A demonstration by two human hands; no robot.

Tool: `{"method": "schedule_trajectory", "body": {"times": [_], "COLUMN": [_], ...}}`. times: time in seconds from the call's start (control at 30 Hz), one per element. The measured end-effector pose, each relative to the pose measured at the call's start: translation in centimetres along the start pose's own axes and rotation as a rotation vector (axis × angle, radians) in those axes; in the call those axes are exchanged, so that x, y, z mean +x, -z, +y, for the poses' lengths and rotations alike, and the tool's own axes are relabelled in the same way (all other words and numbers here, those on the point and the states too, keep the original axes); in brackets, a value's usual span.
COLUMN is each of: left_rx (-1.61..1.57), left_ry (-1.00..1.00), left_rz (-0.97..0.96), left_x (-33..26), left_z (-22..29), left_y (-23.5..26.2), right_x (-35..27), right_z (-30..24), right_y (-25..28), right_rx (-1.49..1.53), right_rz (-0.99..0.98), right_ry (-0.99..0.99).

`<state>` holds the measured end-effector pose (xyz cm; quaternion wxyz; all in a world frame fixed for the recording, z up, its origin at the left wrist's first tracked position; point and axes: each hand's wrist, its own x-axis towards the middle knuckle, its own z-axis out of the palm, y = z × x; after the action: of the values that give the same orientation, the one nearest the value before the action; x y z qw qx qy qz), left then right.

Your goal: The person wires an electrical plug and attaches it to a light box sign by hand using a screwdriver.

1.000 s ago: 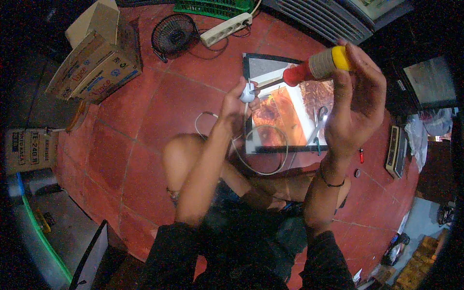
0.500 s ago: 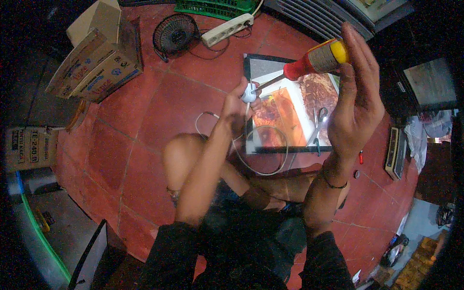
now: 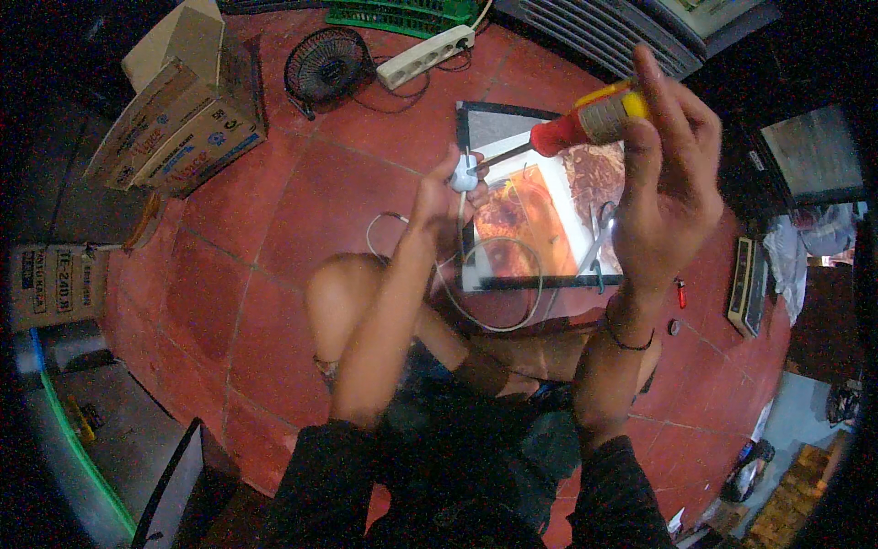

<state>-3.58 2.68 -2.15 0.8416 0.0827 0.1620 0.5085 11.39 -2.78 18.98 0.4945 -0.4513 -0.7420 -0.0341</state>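
Note:
My left hand (image 3: 437,197) pinches a white electric plug (image 3: 465,176) with its metal pins pointing up and away. A pale cable (image 3: 540,265) hangs from the plug and loops over my legs and a black-framed panel (image 3: 498,122). In my right hand (image 3: 672,188) is a screwdriver (image 3: 581,123) with a red and yellow handle, held at the yellow end by thumb and fingers. Its shaft slants down to the left, and the tip meets the plug's side. What the tip sits in is too small to make out. Scissors (image 3: 599,236) lie on the panel, partly behind my right hand.
On the red tiled floor ahead are a small black fan (image 3: 327,66) and a white power strip (image 3: 425,57). An open cardboard box (image 3: 187,128) stands at left. Right of my forearm lie a small red object (image 3: 680,293) and a dark round piece (image 3: 674,327).
My right hand has turned slightly on the screwdriver's handle, its fingers more curled. The plug stays in my left hand, and the whole view has shifted a little.

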Motion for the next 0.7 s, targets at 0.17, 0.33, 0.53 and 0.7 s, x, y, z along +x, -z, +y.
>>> {"method": "schedule_trajectory", "body": {"times": [0.17, 0.33, 0.53, 0.7], "left_rx": [0.016, -0.027, -0.049, -0.042], "left_ry": [0.004, -0.008, -0.019, -0.018], "left_rz": [-0.048, -0.04, -0.044, -0.053], "left_x": [-0.2, -0.3, -0.1, -0.2], "left_z": [0.3, -0.3, -0.1, 0.1], "left_y": [0.2, -1.1, -0.8, -0.2], "right_x": [0.3, 0.1, 0.2, 0.8], "right_z": [0.5, 0.2, -0.1, -1.2], "right_y": [-1.5, -1.6, -2.0, -3.2], "right_rx": [0.135, 0.249, 0.265, 0.394], "right_rz": [0.064, 0.121, 0.075, 0.23], "right_ry": [0.188, 0.028, -0.089, 0.004]}}
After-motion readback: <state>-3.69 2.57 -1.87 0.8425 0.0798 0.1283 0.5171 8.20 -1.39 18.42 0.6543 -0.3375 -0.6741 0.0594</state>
